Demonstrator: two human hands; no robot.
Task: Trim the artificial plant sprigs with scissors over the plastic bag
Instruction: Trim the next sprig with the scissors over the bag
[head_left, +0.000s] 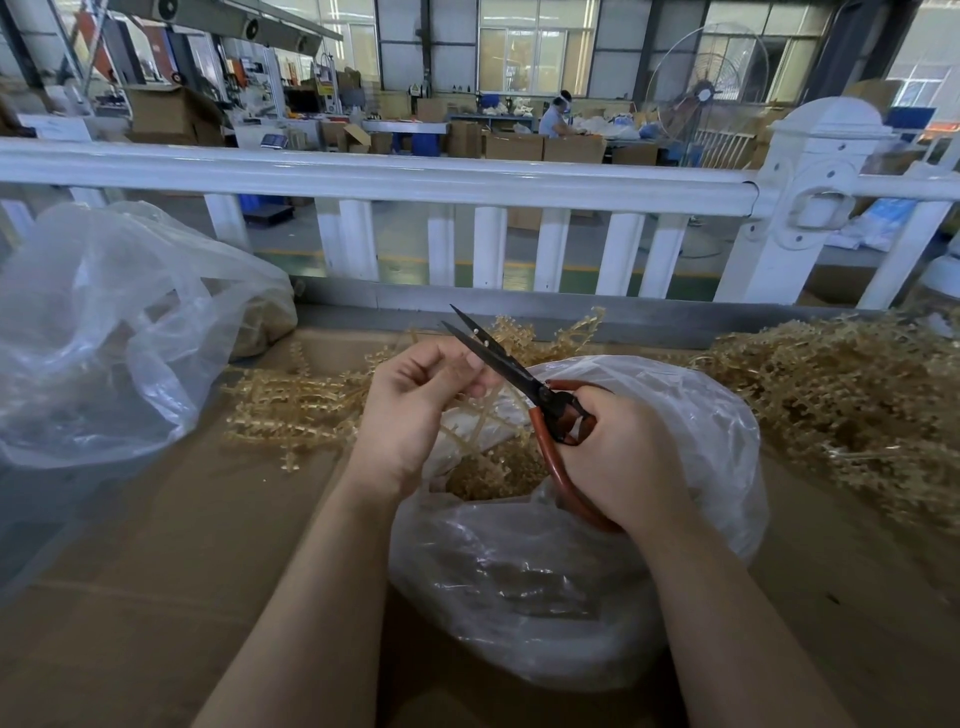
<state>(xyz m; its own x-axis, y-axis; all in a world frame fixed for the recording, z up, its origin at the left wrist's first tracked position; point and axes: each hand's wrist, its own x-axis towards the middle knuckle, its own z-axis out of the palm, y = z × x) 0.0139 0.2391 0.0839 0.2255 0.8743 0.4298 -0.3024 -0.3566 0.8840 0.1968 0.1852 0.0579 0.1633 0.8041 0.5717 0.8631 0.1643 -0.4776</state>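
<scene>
- Head view: pale tan sprig held over the mouth of the plastic bag, stem crossing just below the blades, near the centre of the bench.
- Pinched at its upper end by the left hand, fingers curled together on the stem; exact contact point hidden behind the knuckles.
- Scissors gripped by the right hand, fingers wrapped around the red handles; dark blades slightly parted, tips pointing far and left, above the sprig.
- Judged step: lining up a cut. Best done by feeding the stem deep into the blade throat, not the tips, for a clean snip.
- Worth keeping the left fingertips clear of the blade line, since they sit just beside the steel.
- Worth holding the cut point directly over the bag opening so offcuts drop onto the trimmings already inside.
- Farther out: loose sprigs spread to the left, a large heap to the right, a second clear bag at far left, a white railing beyond the bench.
</scene>
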